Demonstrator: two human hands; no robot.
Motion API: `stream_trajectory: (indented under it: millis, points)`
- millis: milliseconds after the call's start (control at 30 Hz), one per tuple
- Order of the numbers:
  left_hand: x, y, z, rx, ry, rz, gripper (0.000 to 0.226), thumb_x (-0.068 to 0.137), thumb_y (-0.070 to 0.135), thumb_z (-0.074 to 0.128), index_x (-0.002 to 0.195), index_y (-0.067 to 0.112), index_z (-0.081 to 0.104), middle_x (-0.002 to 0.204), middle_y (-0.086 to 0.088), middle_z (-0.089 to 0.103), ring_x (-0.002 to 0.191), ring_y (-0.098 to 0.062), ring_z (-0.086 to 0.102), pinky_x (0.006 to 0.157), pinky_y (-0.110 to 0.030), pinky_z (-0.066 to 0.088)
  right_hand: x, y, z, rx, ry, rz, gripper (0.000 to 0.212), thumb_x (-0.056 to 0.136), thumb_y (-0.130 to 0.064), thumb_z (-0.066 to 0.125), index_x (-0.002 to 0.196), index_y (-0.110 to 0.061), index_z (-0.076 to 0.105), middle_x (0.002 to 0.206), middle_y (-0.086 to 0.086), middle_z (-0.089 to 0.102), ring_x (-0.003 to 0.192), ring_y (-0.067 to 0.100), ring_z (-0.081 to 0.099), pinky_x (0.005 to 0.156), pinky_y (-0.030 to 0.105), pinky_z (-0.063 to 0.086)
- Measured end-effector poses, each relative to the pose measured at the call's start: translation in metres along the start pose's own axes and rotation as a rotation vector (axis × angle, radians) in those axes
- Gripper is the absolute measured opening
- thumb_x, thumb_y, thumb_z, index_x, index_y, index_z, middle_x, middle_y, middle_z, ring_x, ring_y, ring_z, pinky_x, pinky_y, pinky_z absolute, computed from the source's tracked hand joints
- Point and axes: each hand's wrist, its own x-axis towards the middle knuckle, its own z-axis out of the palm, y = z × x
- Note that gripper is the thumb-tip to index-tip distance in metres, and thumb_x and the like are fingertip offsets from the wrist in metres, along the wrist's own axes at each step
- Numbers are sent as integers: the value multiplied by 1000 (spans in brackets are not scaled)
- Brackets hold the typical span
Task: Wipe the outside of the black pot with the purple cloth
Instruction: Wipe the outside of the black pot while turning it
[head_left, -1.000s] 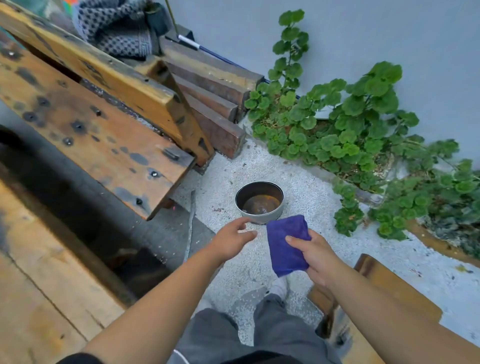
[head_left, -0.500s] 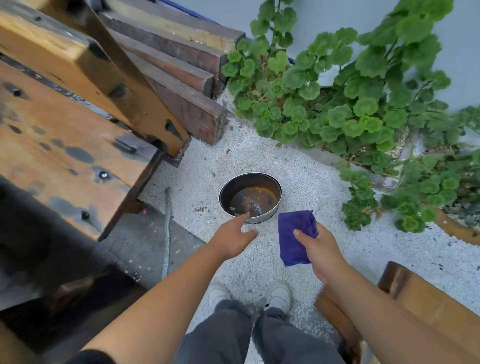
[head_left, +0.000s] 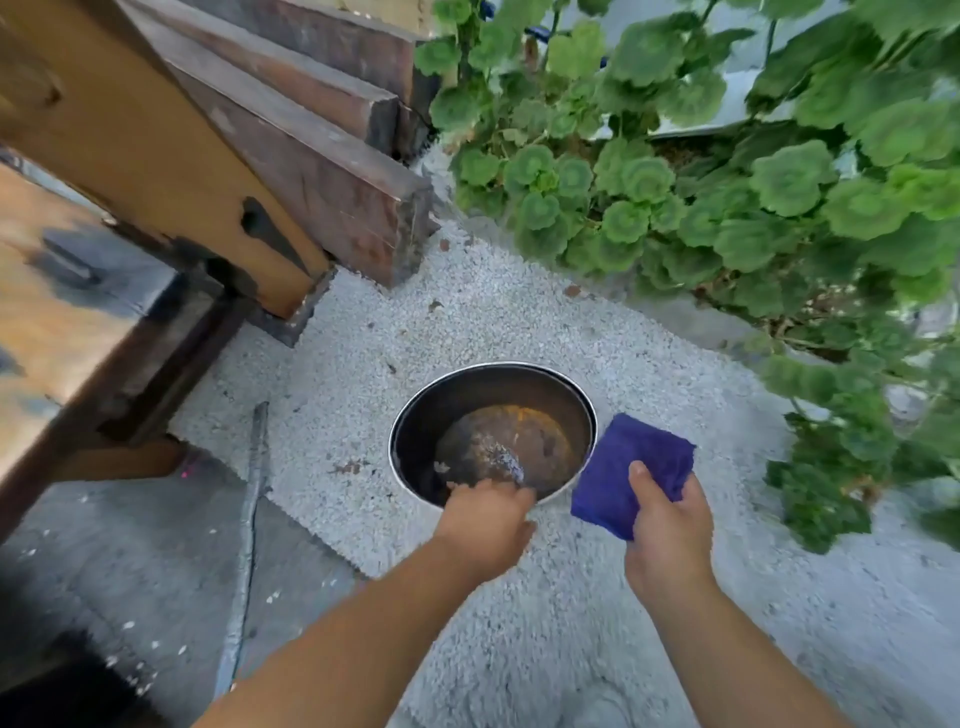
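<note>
1. L hand (head_left: 485, 525) is now arriving at the black pot (head_left: 493, 431): a sec ago it was hovering short of it with fingers loosely open, now the fingers are curling over the near rim, tips dipping just inside. Looks like a grip closing on the rim, but the frame's motion-blurred so can't confirm it's fully clamped.
2. R hand (head_left: 667, 530) is holding the purple cloth (head_left: 631, 473) pinched, thumb on top and fingers under; cloth is folded flat. It's moving in too: earlier it was hanging near the pot, now its upper-left corner is sitting right at the pot's R rim, touching or just beside, can't tell which.
3. Pot itself isn't shifting: sitting upright on the white gravel (head_left: 467, 322), mouth up, rusty-brown bottom showing, pale rim. It's between the wooden bench (head_left: 130, 171) on the left and the green plants (head_left: 727, 208) on the right, clear of both.
4. Camera is dropping closer and lower, so the pot is filling more of the view; person is likely bending down toward it.
5. Meaning for the task: reach phase is ending, contact phase is starting. No wiping yet; the outside wall is mostly hidden from this top-down angle.
6. My read on the next bit: L hand is prob. going to steady or tilt the pot so the cloth can get onto the outer wall. Gravel is loose, so the pot may slide if pushed w/o a firm hold.
</note>
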Motion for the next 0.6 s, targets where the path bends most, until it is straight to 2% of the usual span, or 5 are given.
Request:
stream_trajectory:
  millis: [133, 267, 400, 500, 600]
  points:
    - [21, 2, 19, 14, 113, 59, 12, 93, 28, 44, 100, 21, 51, 98, -9, 66, 88, -36, 63, 64, -38, 40, 46, 0, 4, -25, -12, -115, 17, 90, -12, 66, 98, -26, 66, 89, -15, 75, 84, 7, 71, 65, 20, 54]
    - [25, -10, 13, -34, 133, 67, 21, 94, 40, 40, 90, 22, 50, 89, -13, 66, 79, -39, 62, 59, -36, 40, 68, -18, 16, -83, -61, -255, 19, 88, -15, 66, 97, -31, 65, 90, -20, 73, 81, 1, 70, 62, 17, 53]
    - [27, -42, -22, -167, 198, 68, 28, 90, 41, 50, 70, 24, 40, 75, -3, 65, 70, -27, 60, 55, -29, 37, 70, -37, 31, -128, -90, -358, 20, 84, -24, 64, 95, -41, 64, 91, -22, 72, 81, -1, 68, 72, 27, 54]
    - [22, -85, -52, -409, 225, -1, 31, 87, 35, 61, 64, 18, 48, 55, 9, 54, 57, -10, 51, 51, -26, 34, 63, -39, 42, -245, -109, -451, 22, 87, -23, 62, 96, -42, 61, 94, -18, 69, 83, 0, 66, 75, 29, 53]
    - [11, -127, -65, -782, 225, -31, 15, 88, 27, 63, 83, 13, 67, 74, -1, 72, 69, -8, 64, 65, -33, 52, 57, -36, 55, -415, -148, -548, 30, 90, -21, 59, 100, -49, 57, 96, -21, 64, 85, -7, 60, 73, 23, 48]
